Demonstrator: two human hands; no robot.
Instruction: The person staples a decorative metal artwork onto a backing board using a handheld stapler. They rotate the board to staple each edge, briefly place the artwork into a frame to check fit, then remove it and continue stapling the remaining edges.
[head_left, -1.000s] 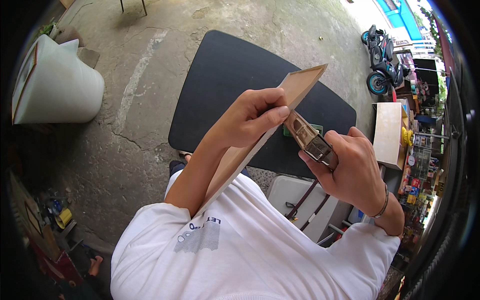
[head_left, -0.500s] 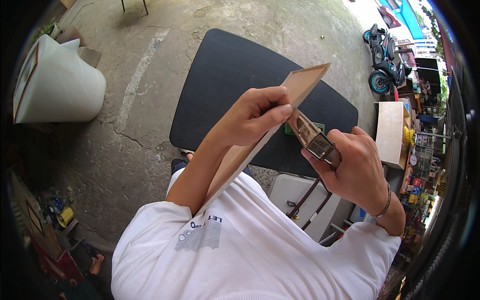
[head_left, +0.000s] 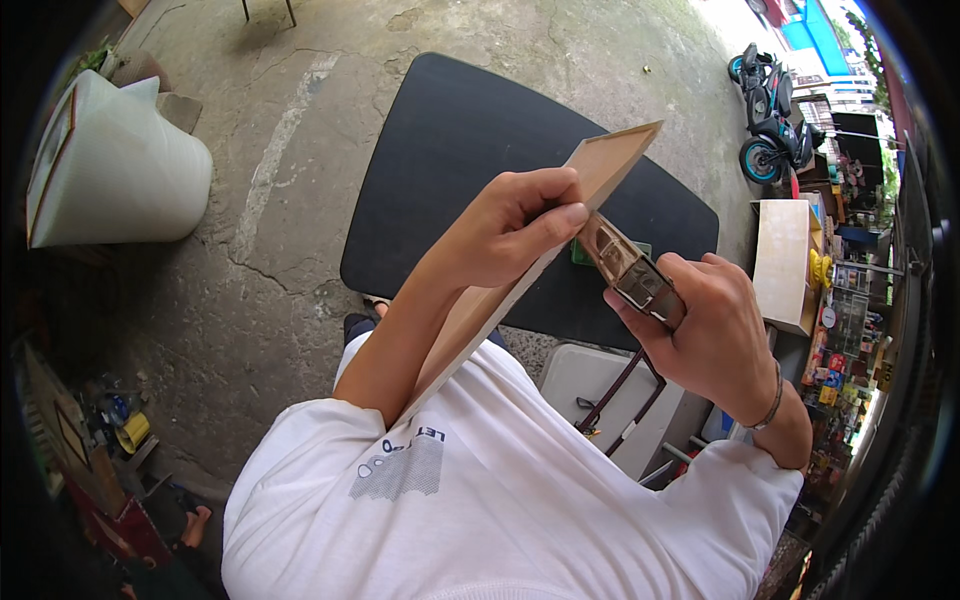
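Observation:
My left hand [head_left: 515, 228] pinches the edge of a thin, light wooden panel [head_left: 614, 165], thumb on the near side and fingers curled over. The panel has a narrow raised rim and stands tilted on edge, its lower end against my white shirt. In my right hand [head_left: 712, 335] is a shiny metal tool that looks like a stapler [head_left: 630, 270], fingers wrapped round its body. Its nose meets the panel's edge just beside my left thumb. Behind the tool, a small green box [head_left: 583, 252] on the black table [head_left: 430, 170] is partly covered.
A grey-white surface [head_left: 565, 375] near my right side bears dark red strips. On the left stands a big roll of bubble wrap [head_left: 150, 170]. A motorcycle [head_left: 768, 120], a pale wooden box [head_left: 783, 265] and shelves of goods line the right. The concrete floor is cracked.
The tool has turned slightly in my right hand, with its nose still at the panel's edge. Both hands and the panel have barely moved.

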